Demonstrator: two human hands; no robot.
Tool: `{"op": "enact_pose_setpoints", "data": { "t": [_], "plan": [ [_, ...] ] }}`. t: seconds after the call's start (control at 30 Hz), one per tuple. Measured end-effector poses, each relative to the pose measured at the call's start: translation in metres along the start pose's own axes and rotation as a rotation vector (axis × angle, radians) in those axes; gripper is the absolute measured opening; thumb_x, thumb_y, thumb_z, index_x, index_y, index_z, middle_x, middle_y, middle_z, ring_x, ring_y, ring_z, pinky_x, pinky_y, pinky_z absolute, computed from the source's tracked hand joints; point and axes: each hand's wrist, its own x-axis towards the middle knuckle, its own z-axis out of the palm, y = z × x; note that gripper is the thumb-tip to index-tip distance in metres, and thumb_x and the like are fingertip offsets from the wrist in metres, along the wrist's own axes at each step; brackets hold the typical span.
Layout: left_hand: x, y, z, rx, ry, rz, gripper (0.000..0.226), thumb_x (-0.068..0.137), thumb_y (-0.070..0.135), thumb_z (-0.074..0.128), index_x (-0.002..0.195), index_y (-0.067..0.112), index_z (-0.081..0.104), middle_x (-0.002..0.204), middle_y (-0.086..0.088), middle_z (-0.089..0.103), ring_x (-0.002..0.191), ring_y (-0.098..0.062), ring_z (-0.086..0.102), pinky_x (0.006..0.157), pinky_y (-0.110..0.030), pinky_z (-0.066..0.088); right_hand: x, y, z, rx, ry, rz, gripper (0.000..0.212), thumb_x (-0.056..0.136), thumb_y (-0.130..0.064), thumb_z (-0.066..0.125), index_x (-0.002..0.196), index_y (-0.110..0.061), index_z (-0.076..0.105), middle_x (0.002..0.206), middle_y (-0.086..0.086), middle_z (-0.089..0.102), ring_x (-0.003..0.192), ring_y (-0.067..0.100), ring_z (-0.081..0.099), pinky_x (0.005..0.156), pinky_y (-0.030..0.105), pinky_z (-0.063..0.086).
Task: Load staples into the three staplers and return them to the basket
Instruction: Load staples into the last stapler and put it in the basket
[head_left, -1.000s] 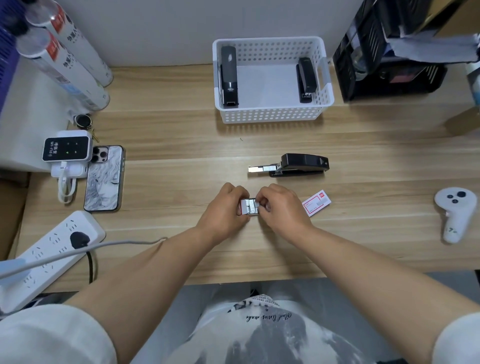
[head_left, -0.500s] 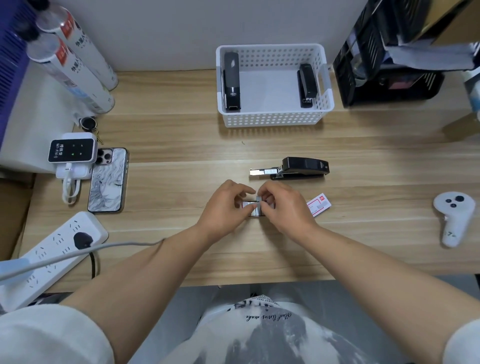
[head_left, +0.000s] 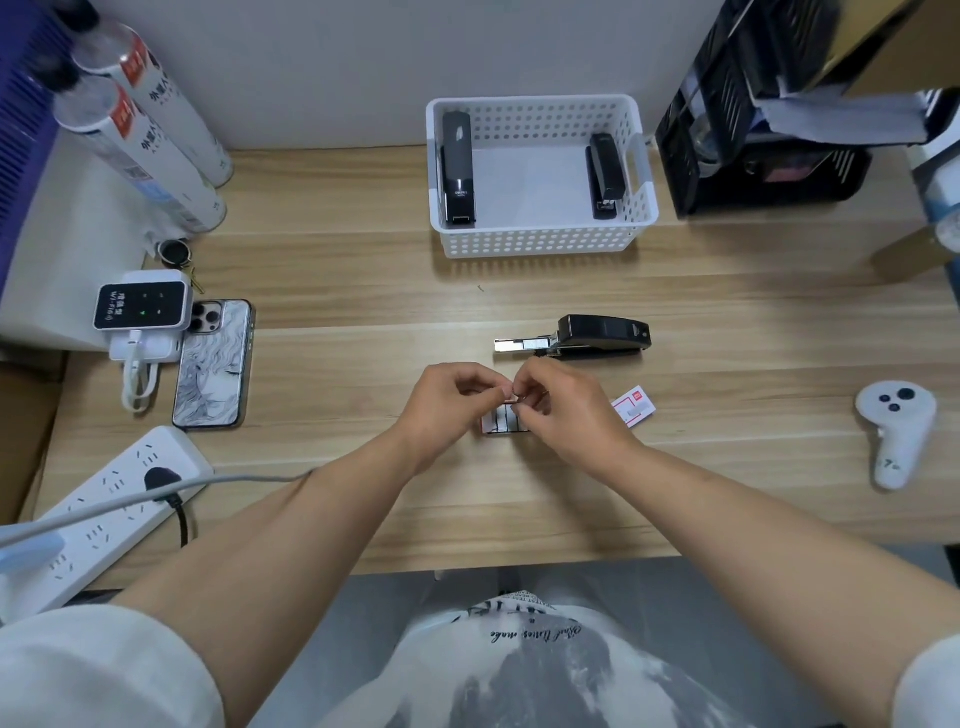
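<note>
Fingertips of the left hand and right hand meet at frame centre, each grip pinching a small staple strip just above the open staple box on the bench. Just beyond lies the open stapler, its magazine extended left. The basket, upper centre, holds a second stapler and a third stapler.

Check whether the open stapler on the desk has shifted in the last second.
No. The open stapler sits just as far behind the red-and-white box as before; only the camera view shifted.
</note>
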Motion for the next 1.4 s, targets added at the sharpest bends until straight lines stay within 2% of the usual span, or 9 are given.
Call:
{"op": "enact_pose_setpoints", "data": {
  "t": [0.23,0.37,0.47,0.57,0.67,0.8,1.13,1.3,1.4],
  "plan": [
    [-0.002,-0.003,-0.001,-0.064,-0.038,-0.049,0.014,0.085,0.001,0.077,0.099,0.001,0.075,0.093,-0.023,0.076,0.082,-0.028,0.071,0.084,-0.038,0.058,0.000,-0.001,-0.003,0.093,-0.062,0.062,0.020,0.079,-0.010,0.077,0.083,-0.021,0.060,0.079,-0.006,0.065,0.074,0.010,0.064,0.070,0.029,0.057],
    [-0.003,-0.007,-0.002,-0.124,-0.015,-0.062,0.014,0.085,0.002,0.077,0.099,0.000,0.073,0.081,-0.020,0.074,0.066,-0.023,0.068,0.070,-0.027,0.058,0.000,-0.001,-0.003,0.186,-0.071,0.136,0.016,0.079,-0.012,0.081,0.087,-0.016,0.067,0.085,-0.003,0.070,0.080,0.009,0.068,0.075,0.029,0.060],
    [-0.004,-0.009,-0.004,-0.110,-0.010,-0.062,0.015,0.084,0.002,0.078,0.098,0.001,0.072,0.084,-0.023,0.075,0.067,-0.023,0.068,0.069,-0.024,0.058,-0.001,0.000,-0.001,0.215,-0.055,0.191,0.012,0.079,-0.013,0.080,0.085,-0.015,0.069,0.084,-0.001,0.072,0.081,0.013,0.070,0.074,0.027,0.057],
    [-0.003,-0.013,-0.003,-0.014,0.031,-0.029,0.011,0.087,0.002,0.074,0.097,0.005,0.073,0.085,-0.022,0.074,0.069,-0.021,0.067,0.072,-0.029,0.060,-0.001,0.000,0.004,0.108,-0.051,0.152,0.015,0.079,-0.011,0.079,0.083,-0.019,0.066,0.079,-0.009,0.069,0.074,0.007,0.067,0.068,0.019,0.052],
    [-0.002,-0.020,-0.002,0.196,0.125,0.007,0.019,0.090,0.001,0.064,0.095,0.017,0.072,0.086,-0.005,0.068,0.066,-0.015,0.059,0.068,-0.028,0.053,0.000,0.000,0.010,-0.120,-0.078,0.077,0.017,0.080,-0.008,0.070,0.091,-0.019,0.065,0.086,-0.005,0.066,0.076,0.013,0.065,0.074,0.031,0.054],
    [-0.005,-0.028,-0.003,0.394,0.048,0.040,0.030,0.085,-0.001,0.062,0.111,0.014,0.067,0.100,-0.005,0.060,0.071,-0.013,0.057,0.075,-0.021,0.050,-0.001,-0.001,0.018,-0.280,-0.111,-0.016,0.010,0.082,-0.009,0.063,0.089,-0.016,0.062,0.087,0.001,0.060,0.078,0.024,0.060,0.072,0.039,0.050],
    [-0.007,-0.033,0.000,0.545,-0.046,0.083,0.053,0.077,0.005,0.078,0.126,0.013,0.060,0.113,-0.010,0.052,0.080,-0.017,0.066,0.082,-0.022,0.052,-0.006,0.003,0.021,-0.310,-0.098,-0.039,0.018,0.083,-0.004,0.063,0.100,-0.011,0.064,0.098,0.005,0.057,0.089,0.027,0.058,0.073,0.043,0.050],
    [-0.007,-0.033,0.004,0.630,-0.007,0.173,0.044,0.076,0.004,0.073,0.118,0.012,0.062,0.107,-0.006,0.050,0.083,-0.019,0.063,0.082,-0.031,0.054,-0.012,0.017,0.010,-0.347,0.025,0.033,0.038,0.076,-0.014,0.072,0.113,-0.013,0.060,0.112,0.005,0.047,0.102,0.026,0.051,0.080,0.037,0.048],
    [-0.006,-0.032,0.006,0.678,-0.005,0.217,0.034,0.078,0.005,0.069,0.110,0.014,0.064,0.101,-0.003,0.050,0.082,-0.018,0.062,0.079,-0.034,0.054,-0.015,0.020,0.006,-0.280,-0.048,0.144,0.045,0.078,-0.016,0.071,0.120,-0.015,0.054,0.118,0.002,0.043,0.099,0.023,0.057,0.080,0.035,0.049]
  ]
}}
